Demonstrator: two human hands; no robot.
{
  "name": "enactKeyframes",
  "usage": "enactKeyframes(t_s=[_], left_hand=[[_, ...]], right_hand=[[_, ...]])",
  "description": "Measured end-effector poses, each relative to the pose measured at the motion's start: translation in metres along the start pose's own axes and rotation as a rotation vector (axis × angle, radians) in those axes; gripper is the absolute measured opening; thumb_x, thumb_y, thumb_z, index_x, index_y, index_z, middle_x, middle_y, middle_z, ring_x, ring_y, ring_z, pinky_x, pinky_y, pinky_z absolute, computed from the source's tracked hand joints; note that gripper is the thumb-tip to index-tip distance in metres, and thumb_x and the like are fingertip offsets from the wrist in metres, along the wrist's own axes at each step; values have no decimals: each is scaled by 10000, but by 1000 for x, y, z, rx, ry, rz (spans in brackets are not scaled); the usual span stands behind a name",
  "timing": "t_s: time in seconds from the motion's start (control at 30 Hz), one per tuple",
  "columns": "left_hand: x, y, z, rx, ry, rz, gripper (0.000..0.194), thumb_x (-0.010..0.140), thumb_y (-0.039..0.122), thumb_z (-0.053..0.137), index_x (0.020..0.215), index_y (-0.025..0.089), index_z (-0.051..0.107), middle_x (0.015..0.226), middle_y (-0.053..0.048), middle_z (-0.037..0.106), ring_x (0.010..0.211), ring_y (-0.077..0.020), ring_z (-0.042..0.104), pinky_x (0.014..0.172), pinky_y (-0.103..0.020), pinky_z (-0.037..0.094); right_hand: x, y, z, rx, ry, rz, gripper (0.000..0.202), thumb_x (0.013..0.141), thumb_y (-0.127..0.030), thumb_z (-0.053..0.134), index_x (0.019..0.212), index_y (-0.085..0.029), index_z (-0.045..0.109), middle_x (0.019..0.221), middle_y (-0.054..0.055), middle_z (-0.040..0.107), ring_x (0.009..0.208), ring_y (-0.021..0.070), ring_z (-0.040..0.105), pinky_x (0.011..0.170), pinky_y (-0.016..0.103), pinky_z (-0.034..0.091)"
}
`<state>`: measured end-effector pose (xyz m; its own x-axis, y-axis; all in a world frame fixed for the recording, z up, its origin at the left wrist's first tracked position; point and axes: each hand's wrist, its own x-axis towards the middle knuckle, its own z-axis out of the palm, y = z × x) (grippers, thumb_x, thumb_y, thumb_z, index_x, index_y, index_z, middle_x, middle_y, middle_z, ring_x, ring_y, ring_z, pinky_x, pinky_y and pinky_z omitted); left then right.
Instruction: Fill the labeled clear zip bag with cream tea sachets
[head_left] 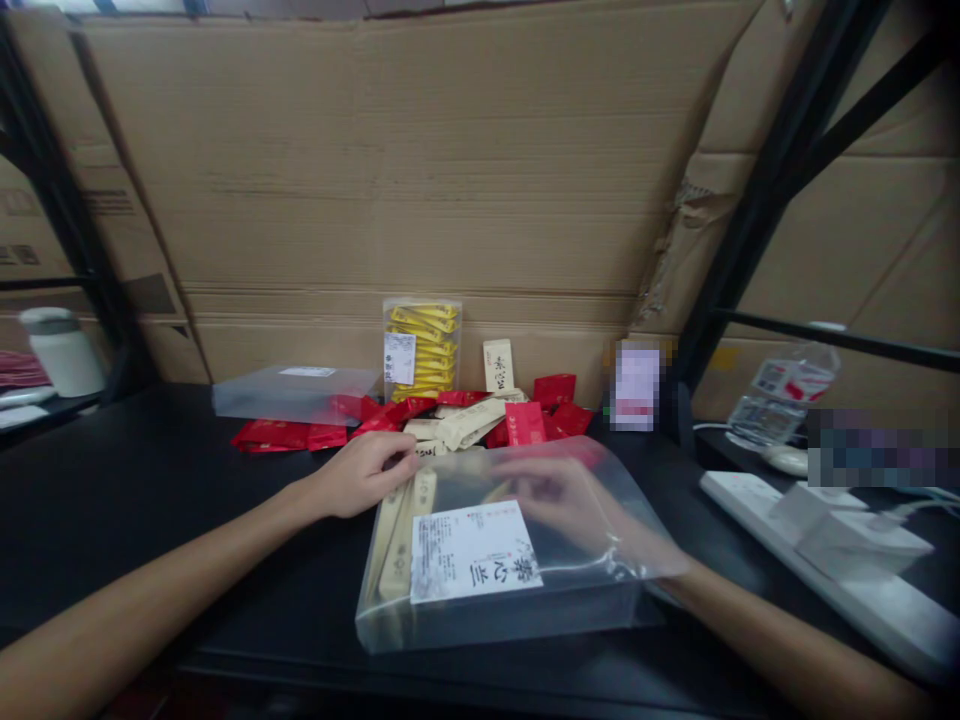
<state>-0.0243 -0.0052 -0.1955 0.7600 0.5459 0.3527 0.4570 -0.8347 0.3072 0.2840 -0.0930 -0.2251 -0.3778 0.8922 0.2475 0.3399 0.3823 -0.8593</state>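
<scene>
A clear plastic box point(600, 600) with a white printed label point(476, 555) lies on its side before me. Several long cream packets point(409, 540) line its left end. My left hand point(367, 475) is closed at the box's upper left edge, its thumb and fingertips together on the plastic. My right hand point(559, 495) is inside the box, seen through the hazy plastic. Its fingers are bent around what looks like the end of a cream packet point(496, 492), partly blurred. Behind the box lies a pile of red packets point(525, 424) and loose cream packets point(476, 420).
A clear box of yellow packets point(424, 350) stands against the cardboard wall point(420, 180). Left of it lies another translucent box point(262, 392). A phone point(635, 388) leans at the right. A power strip point(810, 550), water bottle point(784, 395) and white flask point(64, 350) stand at the sides.
</scene>
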Motion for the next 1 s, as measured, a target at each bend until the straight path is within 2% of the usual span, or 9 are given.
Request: enactKeyframes(t_s=[0.1, 0.2, 0.27, 0.33, 0.5, 0.63, 0.73, 0.8, 1.0], left_hand=[[0, 1, 1, -6, 11, -10, 375, 1059, 384, 438, 747, 183, 489, 691, 4, 523, 628, -147, 504, 588, -268, 340], [-1, 2, 0, -13, 2, -23, 379, 1065, 400, 434, 763, 182, 502, 706, 0, 528, 638, -151, 507, 588, -271, 342], [-1, 2, 0, -25, -6, -26, 385, 1069, 411, 428, 769, 182, 508, 710, -1, 528, 642, -153, 506, 589, -272, 344], [-1, 2, 1, -38, -4, -24, 395, 1072, 419, 422, 768, 182, 507, 710, 0, 524, 645, -152, 504, 592, -271, 348], [2, 2, 4, -59, 6, -14, 412, 1083, 424, 397, 769, 180, 504, 722, -1, 530, 663, -154, 509, 612, -272, 361], [3, 5, 4, -76, 0, -11, 424, 1091, 427, 379, 763, 182, 491, 726, -3, 533, 670, -156, 508, 618, -277, 357], [4, 5, 2, -52, 8, -12, 427, 1089, 419, 386, 751, 182, 495, 716, -2, 529, 658, -155, 500, 615, -281, 346], [3, 2, 0, -16, 17, -15, 416, 1087, 407, 401, 756, 181, 510, 715, -1, 536, 664, -159, 503, 628, -285, 348], [2, -12, -7, 35, 69, -52, 347, 1076, 373, 438, 839, 174, 595, 832, -39, 612, 790, -200, 574, 720, -307, 426]], right_hand=[[3, 7, 3, 295, -116, 58, 578, 919, -422, 763, 1451, -269, 596, 1087, 62, 804, 974, 244, 757, 923, 472, 592], [4, 11, 4, 484, -276, 14, 710, 945, -330, 747, 1573, -345, 416, 1428, 84, 669, 1264, 254, 673, 1068, 496, 531], [4, 9, 4, 512, -367, -3, 750, 953, -277, 735, 1598, -357, 360, 1534, 98, 572, 1351, 253, 611, 1114, 494, 501], [3, 3, 6, 489, -409, 2, 718, 957, -264, 725, 1586, -334, 386, 1548, 111, 557, 1364, 257, 599, 1117, 495, 501], [3, -17, 17, 271, -429, -74, 430, 963, -318, 702, 1389, -284, 653, 1448, 82, 650, 1346, 273, 610, 1147, 511, 480], [3, -21, 21, 12, -430, -272, 473, 990, -278, 655, 1460, -305, 606, 1536, 60, 573, 1455, 262, 495, 1237, 506, 375], [1, -15, 18, -48, -416, -277, 553, 1005, -252, 627, 1543, -292, 505, 1584, 79, 517, 1468, 257, 481, 1229, 501, 389], [0, -11, 14, -97, -410, -284, 533, 1012, -233, 605, 1536, -273, 515, 1590, 87, 509, 1482, 259, 462, 1240, 499, 370], [-5, -15, 8, -220, -324, -247, 429, 959, -285, 685, 1387, -293, 659, 1438, 68, 653, 1291, 281, 643, 1083, 440, 532]])
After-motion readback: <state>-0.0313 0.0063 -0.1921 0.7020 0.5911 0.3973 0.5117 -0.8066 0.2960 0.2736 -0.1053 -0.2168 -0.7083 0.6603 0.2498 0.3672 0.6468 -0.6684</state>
